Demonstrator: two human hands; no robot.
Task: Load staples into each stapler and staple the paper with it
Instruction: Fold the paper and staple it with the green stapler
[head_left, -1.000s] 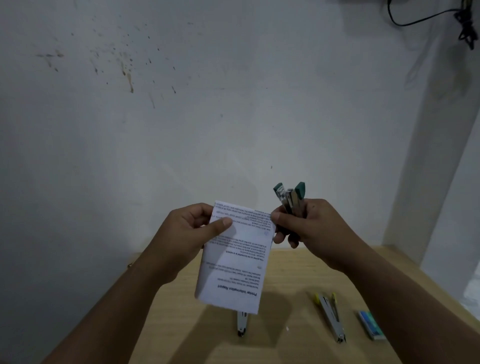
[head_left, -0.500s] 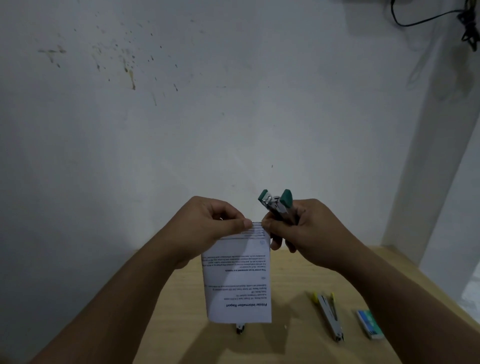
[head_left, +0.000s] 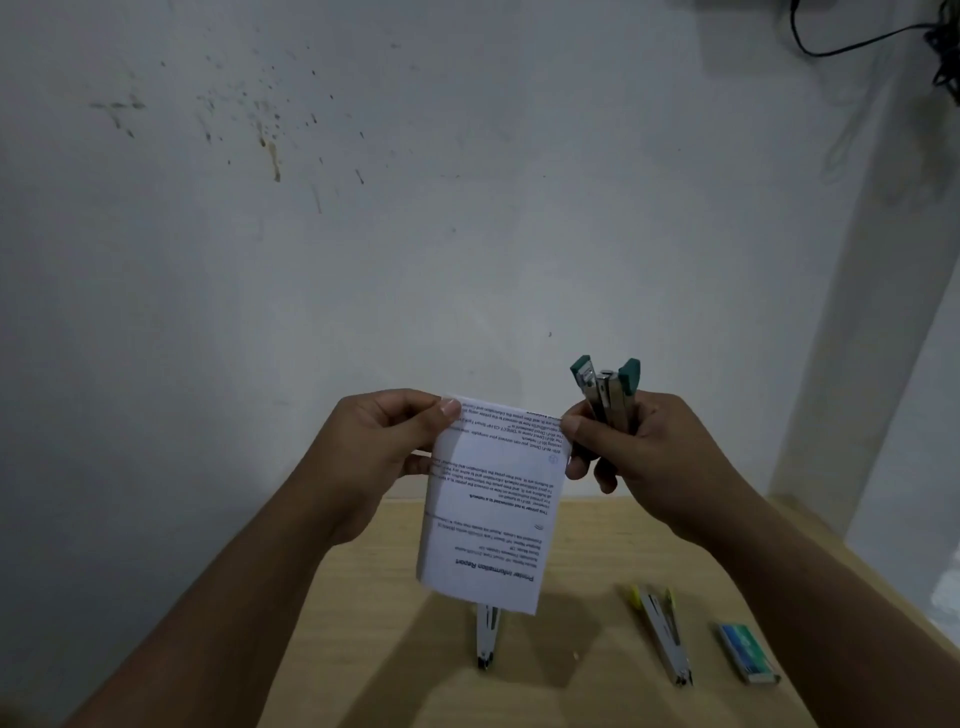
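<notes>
A folded printed paper hangs in the air above the wooden table. My left hand pinches its top left corner. My right hand grips a green-tipped metal stapler upright, tips pointing up, and its thumb presses the paper's top right edge. On the table lies a yellow-tipped stapler, and another stapler is partly hidden behind the paper. A small staple box lies at the right.
A stained white wall rises right behind the table. A wall corner stands at the right. A black cable hangs at the top right.
The paper has been spread wider between my hands, with my left hand moving left along its top edge. My right hand with the green stapler has shifted slightly right.
</notes>
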